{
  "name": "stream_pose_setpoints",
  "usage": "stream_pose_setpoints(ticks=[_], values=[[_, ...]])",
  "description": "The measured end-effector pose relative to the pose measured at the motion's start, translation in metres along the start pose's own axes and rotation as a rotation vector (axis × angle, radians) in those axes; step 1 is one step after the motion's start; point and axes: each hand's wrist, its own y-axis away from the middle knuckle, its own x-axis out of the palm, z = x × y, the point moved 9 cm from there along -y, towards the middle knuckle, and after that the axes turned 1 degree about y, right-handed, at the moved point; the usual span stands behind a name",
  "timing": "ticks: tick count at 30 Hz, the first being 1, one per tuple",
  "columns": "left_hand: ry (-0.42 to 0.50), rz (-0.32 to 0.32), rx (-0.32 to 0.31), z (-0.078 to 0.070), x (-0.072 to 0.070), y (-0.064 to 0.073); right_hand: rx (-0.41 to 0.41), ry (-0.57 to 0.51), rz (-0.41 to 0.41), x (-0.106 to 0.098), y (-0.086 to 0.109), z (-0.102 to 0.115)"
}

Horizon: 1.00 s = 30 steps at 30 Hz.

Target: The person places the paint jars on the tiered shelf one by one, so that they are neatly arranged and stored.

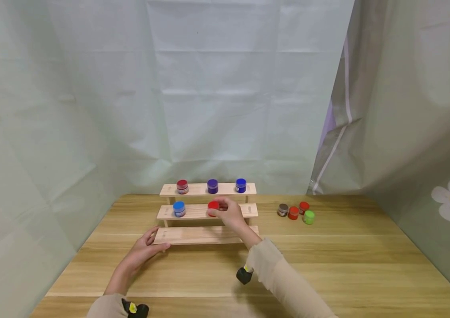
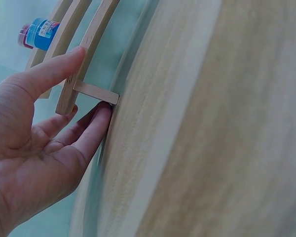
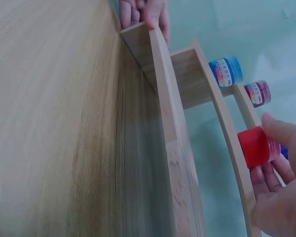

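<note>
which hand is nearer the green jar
Right. The right hand holds a red jar at the middle shelf, left of the green jar. The left hand grips the bottom shelf by its left end, farther away.

The rack (image 1: 199, 236) is pale, smooth wood with a matt face and visible grain, and the jars (image 1: 179, 210) on it look like glossy plastic with smooth printed labels (image 3: 224, 72). Under the rack, the tabletop (image 1: 328, 269) shows streaked wood grain with a soft, low sheen. Behind the rack hangs creased sheeting (image 1: 217, 106) with a faint shine, while the sleeve (image 1: 288, 282) reaching over the rack's front is matt cloth.
</note>
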Motion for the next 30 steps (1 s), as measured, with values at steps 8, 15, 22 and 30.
stream_pose_setpoints(ticks=[8,15,22,30], values=[[0.002,0.005,0.0,0.001,0.002,-0.001,0.027,-0.106,-0.018,-0.006,0.002,-0.003],[0.01,0.006,0.001,-0.001,0.001,0.001,-0.016,-0.166,-0.06,-0.016,0.0,-0.001],[-0.002,0.001,-0.002,-0.002,0.0,0.001,-0.043,-0.165,-0.074,-0.026,0.003,0.005],[-0.004,0.004,-0.009,0.0,0.0,0.0,-0.092,-0.151,-0.113,-0.05,0.004,0.014]])
